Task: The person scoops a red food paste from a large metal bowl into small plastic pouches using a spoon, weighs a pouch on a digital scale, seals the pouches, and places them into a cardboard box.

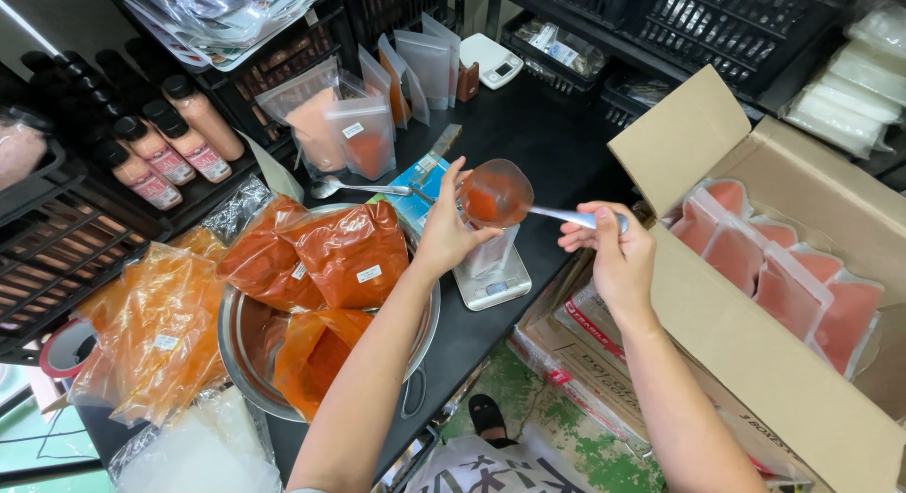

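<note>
My left hand [445,231] grips the rim of a clear stand-up pouch [494,210] that holds red-orange powder and stands on a small silver kitchen scale [494,285]. My right hand [609,250] holds the handle of a metal spoon [557,215], whose bowl reaches into the pouch's open mouth. A second spoon [354,187] lies on the black table [557,153] just behind the large steel bowl [243,347]. Several big bags of red powder [349,252] are piled in that bowl.
An open cardboard box [755,361] at the right holds several filled pouches [791,287]. Filled and empty pouches [363,134] stand at the back by a white scale [493,59]. Bottles of pink salt [156,158] line the left crates. Orange bags [156,328] lie at the left.
</note>
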